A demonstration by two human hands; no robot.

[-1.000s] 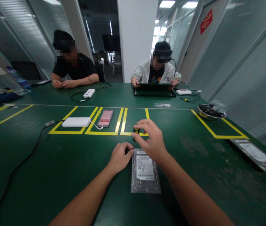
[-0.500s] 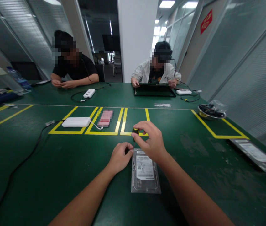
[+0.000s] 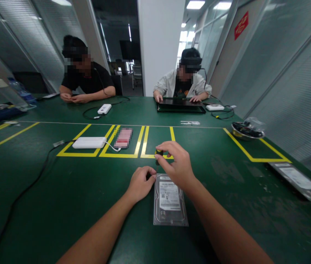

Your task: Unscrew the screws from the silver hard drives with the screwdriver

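Note:
A hard drive (image 3: 170,212) lies flat on the green table in front of me, its white label facing up. My left hand (image 3: 141,184) is closed at the drive's far left corner, thumb and forefinger against that edge. Between the thumb and fingers of my right hand (image 3: 178,161) is a short screwdriver (image 3: 159,156) with a black and yellow handle. It stands nearly upright over the same corner, its shaft pointing down; the exact spot its tip meets is too small to make out. My right hand covers part of the drive's far right side.
Another hard drive (image 3: 295,178) lies to the right, near a metal bowl (image 3: 244,136) of dark parts. Ahead are yellow tape outlines, a white power bank (image 3: 89,142) and a blurred phone (image 3: 123,138). Across the table sit two people, one handling a black panel (image 3: 181,104).
The screwdriver handle has shifted and turned slightly in my right fingers. My left hand and the drive stay put. Across the table, one person's hand has moved onto the black panel.

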